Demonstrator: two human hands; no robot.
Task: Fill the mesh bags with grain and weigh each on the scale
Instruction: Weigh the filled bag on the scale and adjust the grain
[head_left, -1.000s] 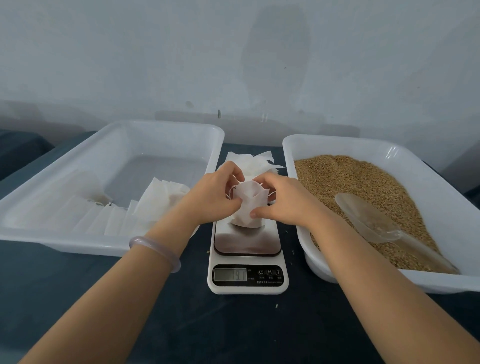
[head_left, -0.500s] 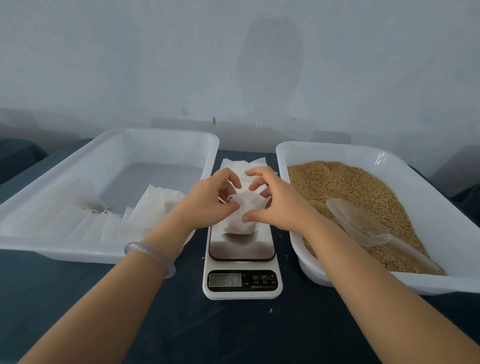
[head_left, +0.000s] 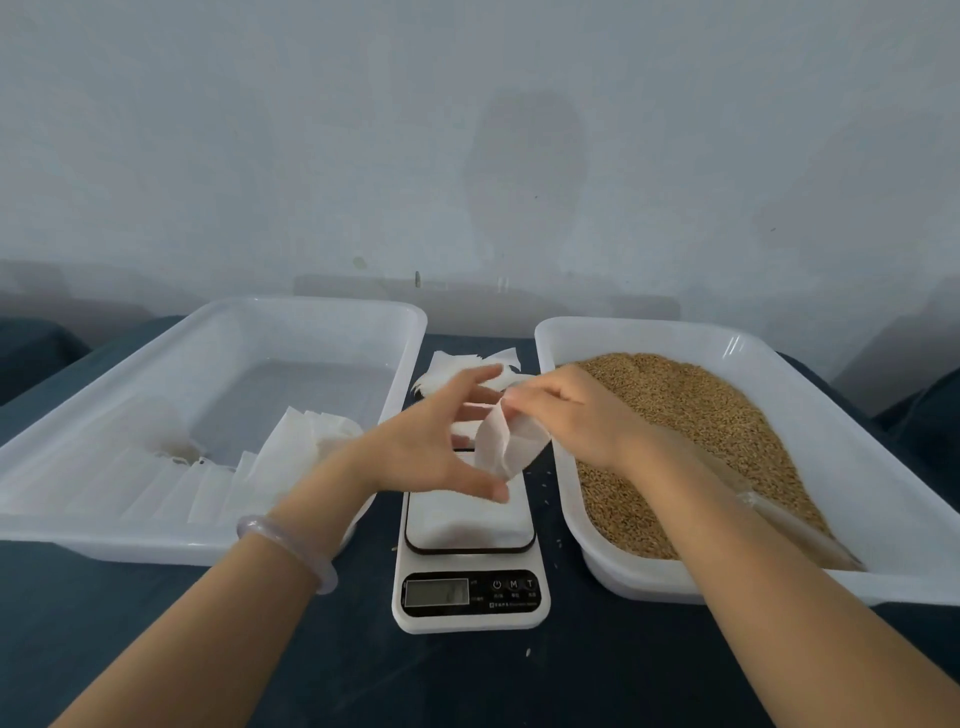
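Note:
A small white mesh bag (head_left: 506, 441) hangs tilted above the scale's platform, pinched at its top by my right hand (head_left: 576, 415). My left hand (head_left: 431, 441) is beside it on the left with fingers spread and thumb out, holding nothing. The white digital scale (head_left: 470, 571) stands between two trays; its display is too blurred to read. Brown grain (head_left: 696, 415) fills the right tray (head_left: 883, 493). A clear plastic scoop (head_left: 789, 525) lies in the grain, mostly hidden by my right forearm. A pile of flat empty bags (head_left: 457, 369) lies behind the scale.
The white left tray (head_left: 156, 374) holds a row of white bags (head_left: 249, 473) along its near side. A few stray grains lie on the dark tabletop (head_left: 363, 675) around the scale. A pale wall stands right behind the trays.
The bag has been lifted off the scale platform by my right hand. My left hand has let go of it and spread its fingers.

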